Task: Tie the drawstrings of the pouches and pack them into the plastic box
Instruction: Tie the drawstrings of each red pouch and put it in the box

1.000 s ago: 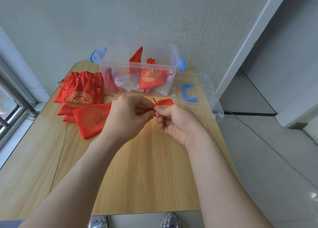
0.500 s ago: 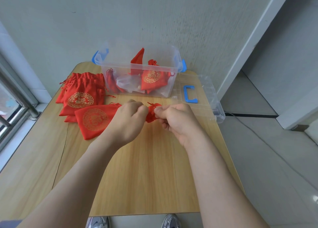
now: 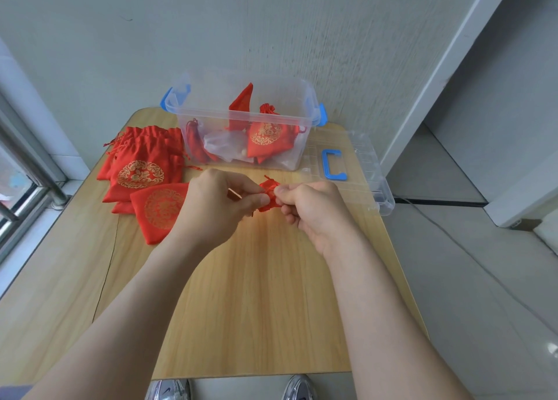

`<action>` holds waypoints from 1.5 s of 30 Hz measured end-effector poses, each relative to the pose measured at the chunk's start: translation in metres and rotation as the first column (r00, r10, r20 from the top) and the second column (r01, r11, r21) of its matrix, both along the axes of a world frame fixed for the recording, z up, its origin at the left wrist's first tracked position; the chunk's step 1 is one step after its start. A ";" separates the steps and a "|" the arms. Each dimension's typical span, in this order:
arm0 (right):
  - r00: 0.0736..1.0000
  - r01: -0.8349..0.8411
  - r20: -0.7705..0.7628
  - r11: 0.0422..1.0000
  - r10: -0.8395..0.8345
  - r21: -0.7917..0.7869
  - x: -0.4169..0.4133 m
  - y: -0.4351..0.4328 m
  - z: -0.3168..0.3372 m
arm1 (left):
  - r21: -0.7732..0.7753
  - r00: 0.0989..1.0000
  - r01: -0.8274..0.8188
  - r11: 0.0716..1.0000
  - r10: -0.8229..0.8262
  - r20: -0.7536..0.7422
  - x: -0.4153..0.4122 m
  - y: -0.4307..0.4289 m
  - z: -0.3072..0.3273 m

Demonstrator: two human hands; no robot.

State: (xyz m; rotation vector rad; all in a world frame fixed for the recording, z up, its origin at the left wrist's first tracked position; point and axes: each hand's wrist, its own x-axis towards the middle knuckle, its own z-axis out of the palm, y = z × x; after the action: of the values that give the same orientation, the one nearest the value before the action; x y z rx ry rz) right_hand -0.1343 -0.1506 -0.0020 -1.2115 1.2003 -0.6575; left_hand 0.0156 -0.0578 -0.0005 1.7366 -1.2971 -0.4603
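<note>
Both my hands pinch a small red pouch (image 3: 268, 195) above the wooden table (image 3: 256, 294). My left hand (image 3: 222, 201) grips its left side, my right hand (image 3: 308, 208) its right side, fingertips almost touching at the gathered neck and drawstrings. Most of the pouch is hidden by my fingers. The clear plastic box (image 3: 244, 118) with blue latches stands behind, holding several red pouches with gold print. A pile of red pouches (image 3: 142, 167) lies at the left, and one more pouch (image 3: 161, 209) lies flat nearest my left hand.
The box's clear lid (image 3: 359, 173) with a blue handle lies on the table's right edge, overhanging it. A wall stands directly behind the box. A window rail (image 3: 27, 164) runs along the left. My shoes (image 3: 169, 389) show below the near edge.
My hands have kept working at the pouch's neck, fingertips closing in on each other. The pouch's visible part has bunched smaller between them. The view shifted slightly.
</note>
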 end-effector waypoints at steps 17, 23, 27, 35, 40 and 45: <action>0.988 -0.119 -0.105 0.988 0.109 -0.093 0.002 0.007 0.002 | 0.184 0.988 0.007 0.983 0.021 -0.150 -0.018 -0.005 0.002; 0.989 -0.145 0.007 0.988 0.146 -0.045 -0.002 0.007 -0.001 | 0.165 0.998 -0.015 0.986 0.005 0.062 -0.010 -0.009 -0.010; 0.994 -0.108 -0.004 0.988 0.108 -0.110 -0.002 0.006 -0.002 | 0.181 0.995 -0.036 0.983 0.018 0.101 -0.010 -0.009 -0.008; 0.980 -0.060 -0.198 0.935 -0.011 -0.350 0.002 0.009 -0.003 | 0.229 0.993 -0.068 0.971 0.043 0.114 -0.009 -0.007 -0.006; 0.931 -0.174 -0.365 0.865 -0.011 -0.470 -0.003 0.008 -0.004 | 0.276 0.988 -0.151 0.949 0.132 0.084 -0.003 -0.007 -0.004; 0.914 -0.183 -0.405 0.848 -0.040 -0.498 -0.004 0.008 -0.005 | 0.306 0.982 -0.185 0.934 0.160 0.104 0.001 -0.006 -0.009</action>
State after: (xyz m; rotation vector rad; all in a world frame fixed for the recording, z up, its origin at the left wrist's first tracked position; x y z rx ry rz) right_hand -0.1378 -0.1430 -0.0072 -1.9253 1.3450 -0.7284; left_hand 0.0171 -0.0640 -0.0094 2.1338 -1.1566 -0.5239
